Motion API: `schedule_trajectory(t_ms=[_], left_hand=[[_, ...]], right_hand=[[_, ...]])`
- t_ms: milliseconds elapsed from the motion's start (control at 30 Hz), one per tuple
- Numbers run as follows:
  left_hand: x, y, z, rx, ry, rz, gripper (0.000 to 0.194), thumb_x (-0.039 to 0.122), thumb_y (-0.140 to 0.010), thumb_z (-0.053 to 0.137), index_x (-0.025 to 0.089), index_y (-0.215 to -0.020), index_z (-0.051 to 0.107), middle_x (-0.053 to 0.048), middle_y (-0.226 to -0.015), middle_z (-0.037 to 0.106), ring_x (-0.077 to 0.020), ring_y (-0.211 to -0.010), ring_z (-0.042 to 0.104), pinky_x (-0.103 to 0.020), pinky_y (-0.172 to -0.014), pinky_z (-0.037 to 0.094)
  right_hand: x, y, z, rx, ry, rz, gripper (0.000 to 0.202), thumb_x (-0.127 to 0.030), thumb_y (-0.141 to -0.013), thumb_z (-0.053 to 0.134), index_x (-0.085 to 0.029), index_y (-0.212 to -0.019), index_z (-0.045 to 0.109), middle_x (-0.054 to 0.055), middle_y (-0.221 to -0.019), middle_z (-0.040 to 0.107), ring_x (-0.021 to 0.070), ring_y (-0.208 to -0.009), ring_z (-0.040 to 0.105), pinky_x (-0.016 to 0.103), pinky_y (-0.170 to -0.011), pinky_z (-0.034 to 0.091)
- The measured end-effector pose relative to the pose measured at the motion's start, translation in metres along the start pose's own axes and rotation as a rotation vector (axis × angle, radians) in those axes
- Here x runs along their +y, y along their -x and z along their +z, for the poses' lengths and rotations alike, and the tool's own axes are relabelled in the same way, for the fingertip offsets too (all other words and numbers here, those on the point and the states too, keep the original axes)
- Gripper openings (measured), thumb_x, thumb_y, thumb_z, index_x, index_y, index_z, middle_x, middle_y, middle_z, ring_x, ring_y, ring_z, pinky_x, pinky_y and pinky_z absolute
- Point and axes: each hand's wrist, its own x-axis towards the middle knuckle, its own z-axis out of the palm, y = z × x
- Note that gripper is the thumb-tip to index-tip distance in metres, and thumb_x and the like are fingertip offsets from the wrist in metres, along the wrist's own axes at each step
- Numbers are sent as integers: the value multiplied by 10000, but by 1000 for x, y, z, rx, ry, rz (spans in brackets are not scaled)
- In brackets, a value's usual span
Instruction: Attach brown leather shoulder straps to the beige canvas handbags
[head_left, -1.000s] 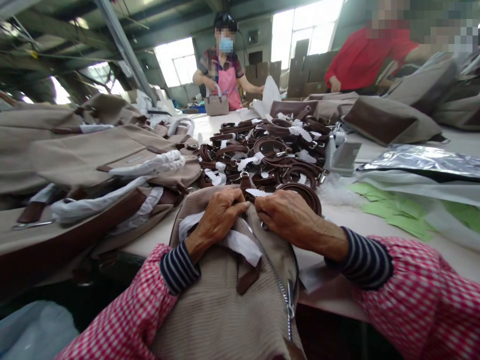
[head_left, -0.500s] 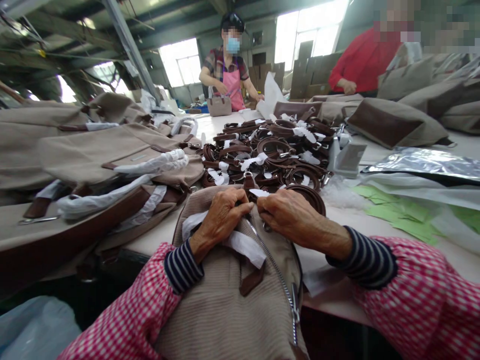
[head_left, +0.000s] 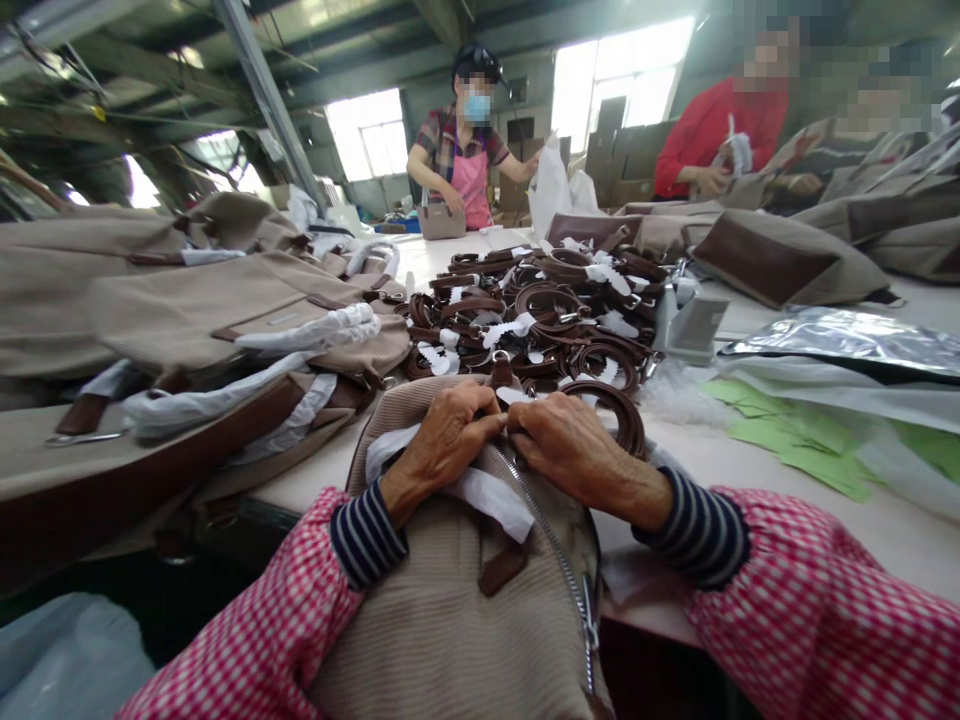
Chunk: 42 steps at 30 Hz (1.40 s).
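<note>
A beige ribbed fabric bag [head_left: 450, 620] lies in front of me, its long metal zip [head_left: 551, 545] partly open and curving down the right side. My left hand [head_left: 450, 430] is closed, pinching the bag's edge by the zip's upper end. Close beside it, my right hand [head_left: 574, 440] is closed too, fingertips together; what it pinches is hidden. A brown leather tab with a metal ring [head_left: 501, 368] and a white paper piece [head_left: 514, 396] show just beyond my fingertips. White-wrapped handles [head_left: 495, 500] lie across the bag. A coiled brown strap [head_left: 622, 415] sits behind my right hand.
A heap of coiled brown straps [head_left: 532, 310] covers the middle of the table. Beige bags [head_left: 187, 310] are piled left, more [head_left: 787, 250] right. Green paper sheets [head_left: 802, 430] and silver film [head_left: 862, 335] lie right. Across the table stand a person in a pink apron [head_left: 469, 185] and others.
My right hand and forearm have shifted slightly left, nearer my left hand. The person in the pink apron has raised white wrapping; a person in red now holds something white.
</note>
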Motion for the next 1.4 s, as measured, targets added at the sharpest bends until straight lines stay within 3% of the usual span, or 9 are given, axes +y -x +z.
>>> schedule_trajectory(t_ms=[267, 433, 567, 967, 1133, 1300, 1400], left_hand=[[10, -3, -17, -252, -212, 170, 164, 67, -795, 511, 175, -807, 634, -62, -902, 648, -240, -957, 579, -374, -898, 464], [21, -1, -20, -345, -519, 238, 132, 82, -864, 493, 175, -897, 581, -98, -1006, 629, -263, -1019, 547, -413, -972, 460], [23, -4, -22, -424, -561, 222, 110, 99, -862, 521, 198, -837, 559, -74, -988, 627, -257, -1026, 542, -407, -951, 454], [18, -7, -19, -386, -461, 111, 82, 122, -795, 557, 202, -799, 541, -57, -973, 595, -249, -1022, 528, -401, -948, 445], [15, -10, -20, -334, -251, 98, 87, 131, -793, 579, 190, -738, 612, -33, -908, 666, -212, -937, 602, -341, -893, 475], [18, -9, -19, -218, -88, -11, 108, 182, -851, 596, 179, -836, 703, -28, -914, 717, -188, -874, 650, -307, -831, 489], [18, -7, -16, -181, -169, 21, 120, 203, -886, 608, 169, -873, 722, -45, -914, 704, -204, -879, 626, -332, -841, 475]], right_hand=[[-3, -1, 4, -49, -91, 20, 180, -185, -918, 575, -157, -991, 737, 116, -947, 766, 255, -895, 714, 306, -693, 380], [-4, -1, 10, -33, -95, 11, 187, -162, -885, 581, -148, -979, 741, 150, -997, 771, 297, -944, 727, 315, -719, 447], [-5, -2, 11, -41, -126, 0, 198, -148, -872, 591, -136, -997, 744, 165, -1006, 771, 315, -969, 734, 318, -743, 488], [-5, -4, 6, -35, -213, -2, 217, -121, -849, 601, -103, -987, 768, 202, -1001, 770, 323, -969, 738, 314, -741, 498], [9, -4, 2, 7, -326, -33, 206, -128, -844, 599, -147, -960, 768, 111, -945, 771, 222, -885, 719, 254, -693, 455], [23, 1, -1, 13, -749, 1, 132, -130, -803, 649, -132, -885, 752, 19, -722, 705, 134, -615, 628, 214, -568, 397], [20, 1, 2, 10, -683, 5, 128, -88, -791, 639, -126, -830, 755, 23, -691, 694, 139, -618, 618, 224, -585, 382]])
